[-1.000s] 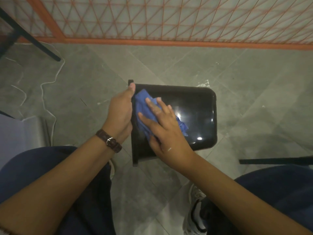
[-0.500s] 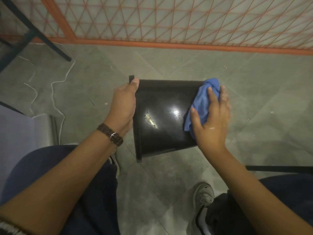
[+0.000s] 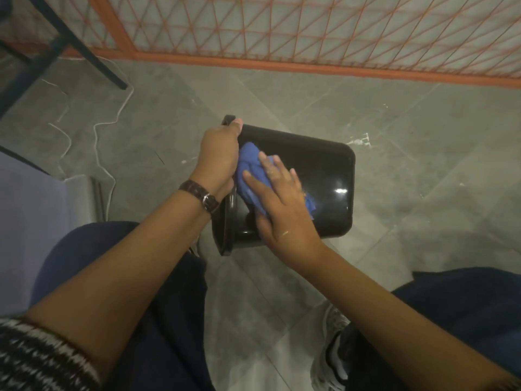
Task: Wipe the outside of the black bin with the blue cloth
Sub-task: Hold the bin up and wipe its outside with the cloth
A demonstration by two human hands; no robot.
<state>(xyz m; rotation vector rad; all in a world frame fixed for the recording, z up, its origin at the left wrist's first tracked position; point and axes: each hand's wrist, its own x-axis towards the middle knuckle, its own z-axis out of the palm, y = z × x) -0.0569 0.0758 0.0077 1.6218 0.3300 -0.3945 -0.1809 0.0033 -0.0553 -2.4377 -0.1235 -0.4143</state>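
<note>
The glossy black bin (image 3: 318, 167) lies on its side above the grey floor, its rim toward the left and its base to the right. My left hand (image 3: 217, 159) grips the rim at the bin's upper left, thumb on the edge, a brown watch on the wrist. My right hand (image 3: 282, 204) presses the crumpled blue cloth (image 3: 249, 170) flat against the bin's upper side wall, close to the rim and right beside my left hand. Most of the cloth is under my fingers and palm.
An orange lattice fence (image 3: 310, 32) runs along the back. A black metal leg (image 3: 84, 49) and a white cable (image 3: 112, 119) lie at the upper left. A grey chair seat (image 3: 33, 215) is at the left. My knees and a shoe (image 3: 335, 359) are below the bin.
My right hand slid the cloth from the bin's right end back to the left, near the rim. The left hand kept its grip on the rim; the bin tilted slightly.
</note>
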